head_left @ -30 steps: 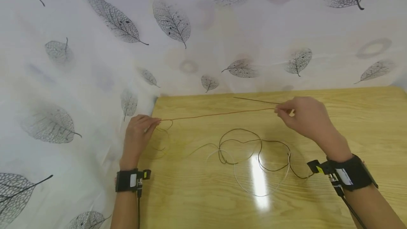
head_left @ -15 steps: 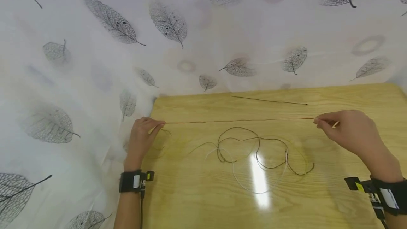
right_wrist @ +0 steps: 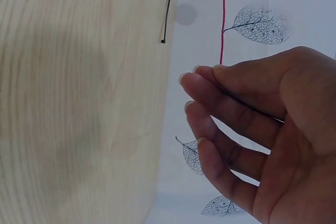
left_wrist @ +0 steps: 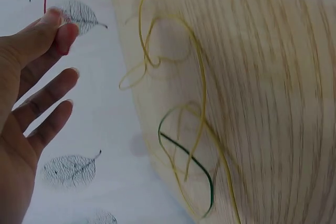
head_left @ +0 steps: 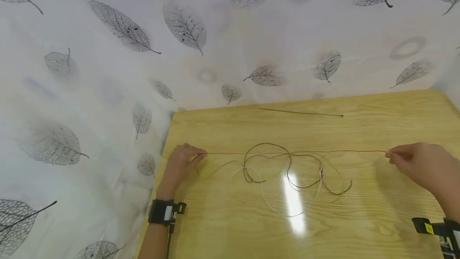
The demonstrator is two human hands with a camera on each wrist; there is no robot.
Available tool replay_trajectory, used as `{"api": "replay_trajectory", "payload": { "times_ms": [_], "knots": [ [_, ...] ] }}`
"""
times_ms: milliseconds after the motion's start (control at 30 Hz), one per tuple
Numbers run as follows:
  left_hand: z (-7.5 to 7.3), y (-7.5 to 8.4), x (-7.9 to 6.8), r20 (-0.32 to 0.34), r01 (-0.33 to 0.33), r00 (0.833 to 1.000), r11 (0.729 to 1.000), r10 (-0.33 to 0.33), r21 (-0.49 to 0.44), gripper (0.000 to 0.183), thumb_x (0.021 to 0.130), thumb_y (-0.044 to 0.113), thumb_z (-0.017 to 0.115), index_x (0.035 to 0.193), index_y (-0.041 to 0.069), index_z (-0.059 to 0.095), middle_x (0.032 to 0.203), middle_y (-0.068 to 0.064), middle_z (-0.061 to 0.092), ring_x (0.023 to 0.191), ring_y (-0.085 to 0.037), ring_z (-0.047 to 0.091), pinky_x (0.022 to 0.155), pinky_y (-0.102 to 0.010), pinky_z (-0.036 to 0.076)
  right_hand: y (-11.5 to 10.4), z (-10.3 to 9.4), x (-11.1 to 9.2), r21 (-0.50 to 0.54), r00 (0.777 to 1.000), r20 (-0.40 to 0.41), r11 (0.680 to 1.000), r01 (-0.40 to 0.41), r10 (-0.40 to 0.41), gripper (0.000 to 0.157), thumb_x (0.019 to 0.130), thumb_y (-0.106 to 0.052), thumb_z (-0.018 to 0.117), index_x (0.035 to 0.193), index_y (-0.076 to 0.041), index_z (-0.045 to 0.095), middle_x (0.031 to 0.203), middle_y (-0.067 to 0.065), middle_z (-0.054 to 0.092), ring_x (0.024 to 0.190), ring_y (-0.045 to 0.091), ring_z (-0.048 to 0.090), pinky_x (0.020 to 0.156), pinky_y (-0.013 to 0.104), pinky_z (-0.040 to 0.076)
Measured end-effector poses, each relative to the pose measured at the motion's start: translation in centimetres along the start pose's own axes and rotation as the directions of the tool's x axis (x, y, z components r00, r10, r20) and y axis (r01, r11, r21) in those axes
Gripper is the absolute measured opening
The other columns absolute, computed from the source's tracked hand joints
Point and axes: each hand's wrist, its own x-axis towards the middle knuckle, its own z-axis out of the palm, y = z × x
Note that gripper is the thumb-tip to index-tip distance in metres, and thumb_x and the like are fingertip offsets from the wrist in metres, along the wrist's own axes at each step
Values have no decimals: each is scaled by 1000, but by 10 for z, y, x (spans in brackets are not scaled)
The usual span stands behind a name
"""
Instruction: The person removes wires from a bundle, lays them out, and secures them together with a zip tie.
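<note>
A thin red cord [head_left: 338, 151] is stretched straight across the table between both hands. My left hand [head_left: 182, 163] pinches one end between thumb and forefinger; in the left wrist view a short red tail hangs below the pinch. At the far end my right hand [head_left: 420, 163] pinches the cord with thumb and fingertips, as the right wrist view shows with the red cord [right_wrist: 222, 19] running up from them. Beneath the taut cord lies a loose tangle of dark cord [head_left: 267, 144], with a white cord [head_left: 264, 197] looped through it.
A straight dark cord [head_left: 302, 112] lies along the back of the wooden table [head_left: 230, 231]. Yellow cord [left_wrist: 202, 72] and a green cord [left_wrist: 197, 161] lie in loops in the left wrist view. A leaf-print curtain [head_left: 215, 23] hangs behind and to the left.
My right hand has moved right and toward me, leaving the dark cord at the back and drawing the red cord out straight. My left hand has also come nearer and slightly right.
</note>
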Motion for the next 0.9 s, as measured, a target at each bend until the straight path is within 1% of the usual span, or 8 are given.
{"api": "replay_trajectory", "payload": {
  "times_ms": [67,167,267,333,467,600,767,900],
  "knots": [
    [7,6,0,21,-12,1000,1000,12,3,17,75,17,83,92,18,80,82,6,77,68,-12,59,61,-32,49,6,5,-2,10,997,80,1000,-11,10,35,91,-19,65,103,13,70,80,24,73,53,25,63,47,45,50],
    [16,14,-1,66,-17,998,1000,17,-2,15,76,20,82,92,20,80,82,7,77,68,-10,61,63,-31,50,12,12,-4,39,981,191,999,-22,15,35,91,-24,66,100,9,71,82,23,73,59,28,65,51,47,51],
    [24,21,-1,117,0,993,1000,3,-25,14,78,21,81,92,21,80,84,8,77,70,-9,62,65,-31,51,13,19,-5,80,968,250,997,-17,-4,31,90,-26,67,98,3,73,83,19,73,66,32,66,53,48,52],
    [28,26,0,149,14,989,999,-8,-39,13,79,21,80,92,21,80,84,9,77,69,-8,60,64,-30,50,13,23,-4,99,962,274,995,-9,-19,26,90,-25,67,97,-1,74,85,18,73,70,34,66,54,48,52],
    [32,34,5,196,14,981,998,-3,-57,10,83,19,78,92,18,80,83,9,76,67,-6,59,60,-27,49,11,29,-3,118,955,295,993,1,-36,22,89,-24,68,94,-4,74,86,17,73,73,34,66,57,48,52],
    [36,36,9,234,17,972,999,-8,-37,9,84,20,77,93,19,79,82,10,75,66,-4,58,60,-25,49,8,33,-2,126,946,321,992,-6,-35,25,88,-26,69,94,-2,74,85,15,73,73,31,66,58,47,53],
    [43,36,10,277,53,960,998,-40,-38,9,86,25,75,94,22,79,85,12,75,70,-2,59,61,-22,51,0,38,-2,133,954,288,990,42,-79,20,89,-22,69,93,-3,74,85,14,74,75,31,68,61,48,54],
    [45,38,10,293,79,954,996,-60,-52,11,86,27,75,96,24,78,88,12,74,73,-1,60,62,-21,52,-5,39,-2,125,960,262,990,65,-96,20,89,-21,68,95,-3,75,86,16,75,78,35,69,62,51,54]
  ]
}}
